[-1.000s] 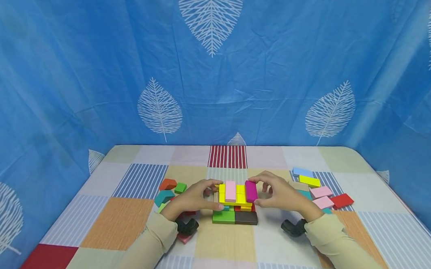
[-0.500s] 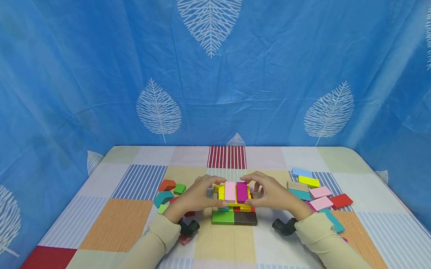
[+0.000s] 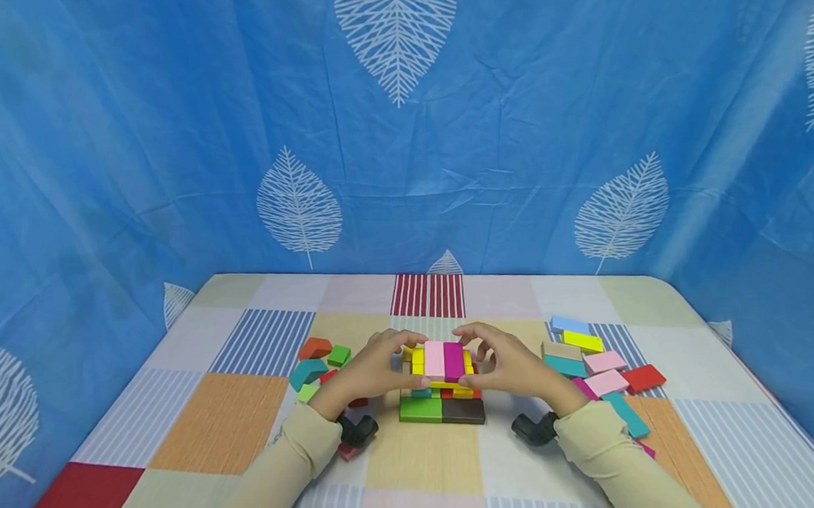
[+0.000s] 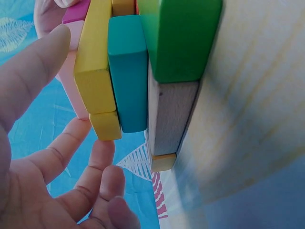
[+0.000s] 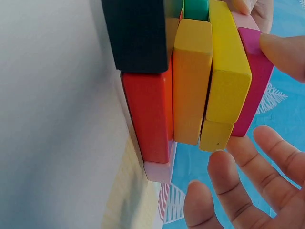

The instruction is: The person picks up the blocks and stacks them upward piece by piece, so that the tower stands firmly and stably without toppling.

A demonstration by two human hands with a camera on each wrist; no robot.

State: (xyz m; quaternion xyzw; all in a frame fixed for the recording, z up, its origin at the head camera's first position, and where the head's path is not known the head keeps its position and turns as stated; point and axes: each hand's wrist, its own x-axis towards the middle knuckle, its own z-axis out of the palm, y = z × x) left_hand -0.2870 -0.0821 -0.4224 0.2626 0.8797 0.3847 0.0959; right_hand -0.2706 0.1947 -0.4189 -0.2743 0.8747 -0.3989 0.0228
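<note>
In the head view a layered stack of wooden blocks stands mid-table between both hands. On top lie a pink block (image 3: pixel 434 360) and a magenta block (image 3: pixel 454 361), side by side and touching. My left hand (image 3: pixel 370 375) pinches the pink block end to end, thumb at the near end and index finger at the far one. The magenta block is pinched likewise by my right hand (image 3: pixel 513 367). Beneath them are yellow blocks (image 4: pixel 95 52), then a teal block (image 4: pixel 127 76) and an orange block (image 5: pixel 192 81). A green block (image 3: pixel 420 410) and a dark brown block (image 3: pixel 463 411) form the near bottom edge.
Loose blocks lie left of the stack, including an orange-red block (image 3: pixel 316 347) and a teal arched block (image 3: pixel 308 372), partly behind the left arm. More are scattered at the right, among them a yellow block (image 3: pixel 583 341) and a red block (image 3: pixel 644 379). A blue curtain (image 3: pixel 402 170) hangs behind.
My right hand has moved left with the magenta block, from the stack's right end until it meets the pink block. My left hand stays at the pink block.
</note>
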